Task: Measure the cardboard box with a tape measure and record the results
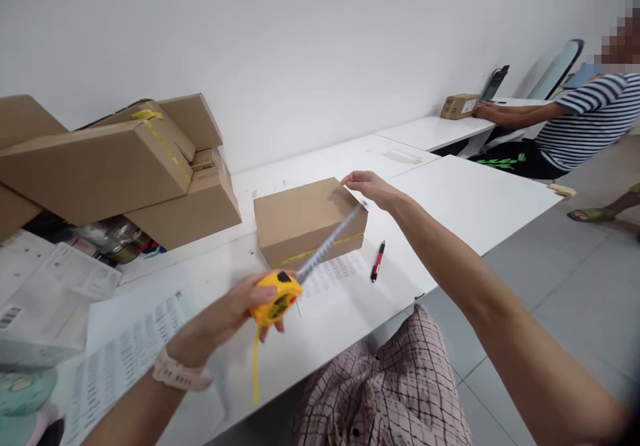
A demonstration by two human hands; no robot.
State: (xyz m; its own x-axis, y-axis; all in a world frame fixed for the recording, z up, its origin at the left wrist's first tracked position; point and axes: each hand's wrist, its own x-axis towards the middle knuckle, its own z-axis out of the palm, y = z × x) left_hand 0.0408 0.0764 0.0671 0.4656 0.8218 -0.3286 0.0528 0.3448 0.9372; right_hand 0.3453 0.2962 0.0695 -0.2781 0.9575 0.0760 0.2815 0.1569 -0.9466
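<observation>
My left hand (245,303) is closed around a yellow tape measure (277,298), held above the front of the desk. Its blade (330,241) is pulled out and slants up to the right, its end near the right corner of a closed cardboard box (300,213). A yellow strap hangs from the tape measure. At the box's far right edge is my right hand (370,187), its fingers stretched out; whether it presses on the cardboard I cannot tell. A printed sheet (335,276) lies partly under the box, and a red and black pen (379,261) lies to its right.
Cardboard boxes (100,166) are piled at the left, beside a white package (40,293). More printed sheets (130,346) lie on the white desk (480,193). At the far right, a person in a striped shirt (590,119) has their hands at a small box (457,107).
</observation>
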